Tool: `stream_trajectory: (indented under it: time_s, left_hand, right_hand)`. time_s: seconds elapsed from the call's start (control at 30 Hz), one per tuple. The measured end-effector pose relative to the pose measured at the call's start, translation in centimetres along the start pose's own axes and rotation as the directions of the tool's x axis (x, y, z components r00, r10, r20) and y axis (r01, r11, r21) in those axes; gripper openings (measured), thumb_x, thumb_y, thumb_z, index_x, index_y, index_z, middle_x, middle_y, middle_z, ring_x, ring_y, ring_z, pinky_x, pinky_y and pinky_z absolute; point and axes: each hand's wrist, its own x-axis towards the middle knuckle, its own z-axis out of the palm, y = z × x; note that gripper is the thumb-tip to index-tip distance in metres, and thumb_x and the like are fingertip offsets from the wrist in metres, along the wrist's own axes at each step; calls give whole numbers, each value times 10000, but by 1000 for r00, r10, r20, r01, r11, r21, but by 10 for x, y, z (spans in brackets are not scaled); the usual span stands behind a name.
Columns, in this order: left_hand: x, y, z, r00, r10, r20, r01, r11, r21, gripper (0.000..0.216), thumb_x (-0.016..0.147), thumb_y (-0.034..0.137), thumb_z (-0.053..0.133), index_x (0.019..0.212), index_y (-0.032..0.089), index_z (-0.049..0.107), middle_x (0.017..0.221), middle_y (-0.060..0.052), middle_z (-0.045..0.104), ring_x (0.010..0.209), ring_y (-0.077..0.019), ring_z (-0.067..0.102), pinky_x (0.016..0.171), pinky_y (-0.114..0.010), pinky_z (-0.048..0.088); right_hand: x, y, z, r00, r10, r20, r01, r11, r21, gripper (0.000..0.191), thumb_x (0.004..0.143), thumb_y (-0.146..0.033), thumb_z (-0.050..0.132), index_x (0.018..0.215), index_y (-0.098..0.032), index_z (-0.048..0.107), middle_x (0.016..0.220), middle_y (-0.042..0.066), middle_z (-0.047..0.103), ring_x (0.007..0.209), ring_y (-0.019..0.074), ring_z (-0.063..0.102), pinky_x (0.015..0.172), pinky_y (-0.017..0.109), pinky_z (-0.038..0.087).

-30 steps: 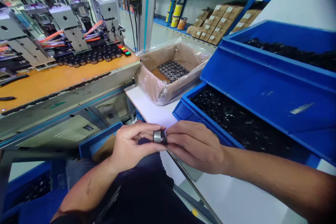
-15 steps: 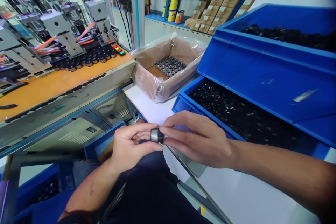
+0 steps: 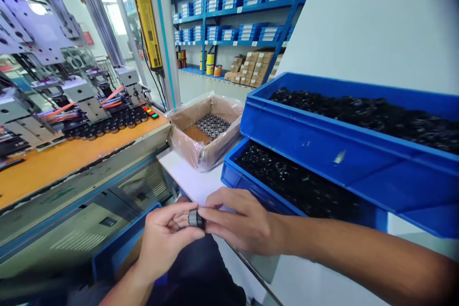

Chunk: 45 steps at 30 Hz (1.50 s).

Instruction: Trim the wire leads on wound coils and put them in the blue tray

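Head view: steady the grey-and-black ring [image 3: 195, 218], seven o'clock from centre, clamped in the left hand [image 3: 161, 236], meeting its three-o'clock side squarely with the right hand [image 3: 242, 222] (pinching or just touching, cannot tell), below the carton [image 3: 186, 150] at twelve.

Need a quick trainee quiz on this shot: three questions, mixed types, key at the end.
1. Multiple choice: what does the left hand hold between thumb and fingers, with the right hand close at its side?
A) a cardboard carton
B) a small grey-and-black part
C) a yellow can

2. True or false: the plastic-lined box stands on the orange worktop.

3. Fill in the colour: the upper bin and the lower bin are both ____.

Key:
1. B
2. False; it stands on the white table.
3. blue
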Motion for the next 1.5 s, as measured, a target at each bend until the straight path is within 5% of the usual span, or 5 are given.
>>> stream_trajectory:
  time_s: [0.73, 1.0, 1.1, 1.3, 1.5]
  left_hand:
    - [13, -29, -5, 914, 330, -237, -277, 933, 231, 322, 560, 138, 882, 865, 198, 802, 953, -99, 789, 902, -238, 758, 788, -248, 623]
    - [12, -39, 1, 947, 254, -197, -211, 954, 215, 350, 600, 172, 881, 935, 190, 780, 918, -97, 799, 840, -243, 772, 728, -248, 635]
    - [15, -23, -7, 908, 418, -35, -371, 838, 401, 412, 636, 169, 863, 1035, 217, 769, 992, -95, 792, 870, -240, 768, 721, -245, 636]
    - [24, 11, -22, 641, 640, 423, -729, 336, 596, 281, 745, 148, 788, 1017, 219, 775, 912, -56, 782, 771, -175, 753, 715, -209, 619]
    - [16, -2, -19, 723, 646, 243, -606, 426, 671, 355, 698, 100, 786, 987, 306, 792, 873, -10, 792, 743, -197, 752, 719, -237, 623]
  right_hand:
    - [-1, 4, 10, 1000, 13, -2, -13, 996, -86, 196, 912, -113, 528, 1103, -113, 572, 923, 98, 656, 847, 162, 605, 732, 277, 526]
    - [0, 8, 11, 991, -122, -54, 111, 979, -171, 134, 936, -181, 503, 900, -87, 592, 830, 108, 636, 769, 191, 563, 660, 312, 502]
    - [3, 9, 5, 992, -105, -69, 96, 987, -125, 125, 904, -141, 546, 963, -53, 611, 888, 126, 659, 821, 190, 582, 709, 303, 529]
    - [5, 12, 5, 985, -146, -96, 140, 988, -64, 123, 891, -120, 570, 965, -33, 615, 872, 116, 662, 809, 165, 587, 718, 261, 537]
    - [3, 15, 6, 990, -98, -98, 95, 995, -38, 136, 921, -146, 529, 999, -60, 600, 873, 91, 655, 821, 146, 592, 756, 243, 537]
